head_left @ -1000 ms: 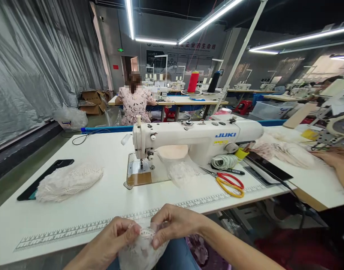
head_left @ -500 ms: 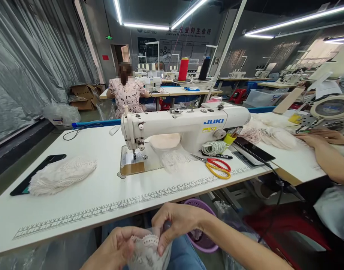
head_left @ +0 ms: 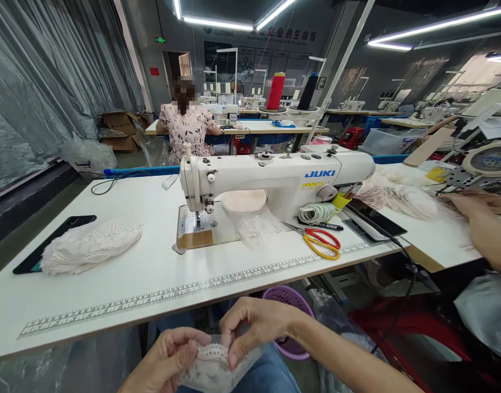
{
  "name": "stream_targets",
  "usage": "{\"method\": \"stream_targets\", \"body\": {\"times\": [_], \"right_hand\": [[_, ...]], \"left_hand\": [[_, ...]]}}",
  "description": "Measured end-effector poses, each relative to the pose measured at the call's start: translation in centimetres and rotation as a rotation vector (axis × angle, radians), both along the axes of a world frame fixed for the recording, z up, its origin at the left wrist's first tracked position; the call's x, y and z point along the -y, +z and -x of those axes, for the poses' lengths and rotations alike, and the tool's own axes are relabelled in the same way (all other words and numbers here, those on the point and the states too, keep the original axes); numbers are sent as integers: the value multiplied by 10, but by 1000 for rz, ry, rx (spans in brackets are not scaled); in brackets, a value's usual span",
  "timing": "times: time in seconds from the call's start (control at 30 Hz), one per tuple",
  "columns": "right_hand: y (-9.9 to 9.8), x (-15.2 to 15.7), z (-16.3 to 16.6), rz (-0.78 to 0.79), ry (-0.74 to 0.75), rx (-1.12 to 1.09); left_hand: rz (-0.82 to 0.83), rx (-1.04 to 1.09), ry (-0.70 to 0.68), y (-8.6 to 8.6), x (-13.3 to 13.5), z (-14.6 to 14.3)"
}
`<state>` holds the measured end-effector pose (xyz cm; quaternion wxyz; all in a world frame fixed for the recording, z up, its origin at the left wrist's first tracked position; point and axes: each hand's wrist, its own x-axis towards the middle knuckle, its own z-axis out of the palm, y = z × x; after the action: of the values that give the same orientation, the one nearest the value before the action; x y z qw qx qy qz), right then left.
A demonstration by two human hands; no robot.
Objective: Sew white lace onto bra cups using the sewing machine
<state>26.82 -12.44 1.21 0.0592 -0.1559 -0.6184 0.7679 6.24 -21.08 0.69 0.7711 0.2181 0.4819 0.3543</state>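
Note:
Over my lap, a piece of sheer white fabric with a scalloped lace edge (head_left: pixel 212 361) is stretched between my two hands. My left hand (head_left: pixel 168 357) pinches its left side between thumb and fingers. With thumb and fingertips closed, my right hand (head_left: pixel 252 330) grips the lace edge on the right. In front of me on the table stands a white sewing machine (head_left: pixel 250 174). Left of it, a stack of white lace pieces (head_left: pixel 93 245) lies partly over a dark flat phone-like object (head_left: pixel 70 224). More white lace (head_left: pixel 254 229) rests beside the needle plate.
Scissors (head_left: pixel 322 243) with red and yellow handles lie near a coil of pale cord (head_left: pixel 316 214) and a black marker (head_left: pixel 330 226). A ruler strip (head_left: pixel 168 297) runs along the table's front. Below is a purple basket (head_left: pixel 291 295). A co-worker's arm (head_left: pixel 488 234) is at right.
The lace piece has spread out between my hands, its lower part swinging left and flatter. My hands keep their grip. The view has shifted slightly.

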Motion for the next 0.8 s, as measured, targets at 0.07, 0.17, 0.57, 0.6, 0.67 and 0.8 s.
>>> {"method": "stream_targets", "body": {"times": [0.07, 0.17, 0.57, 0.6, 0.67, 0.8], "right_hand": [[-2, 0, 1, 20, 9, -7], [-5, -1, 1, 15, 20, -28], [-13, 10, 7, 65, -79, 37], [-14, 10, 7, 86, -72, 51], [-16, 9, 6, 126, -48, 68], [-18, 7, 6, 96, -26, 13]], "left_hand": [[24, 4, 5, -2, 1, 2], [11, 1, 5, -4, 3, 3], [-11, -56, -25, -2, 6, 5], [-28, -67, -42, -2, 6, 5], [-71, -83, -86, -4, 7, 5], [-119, -100, -131, -5, 6, 3]]}}
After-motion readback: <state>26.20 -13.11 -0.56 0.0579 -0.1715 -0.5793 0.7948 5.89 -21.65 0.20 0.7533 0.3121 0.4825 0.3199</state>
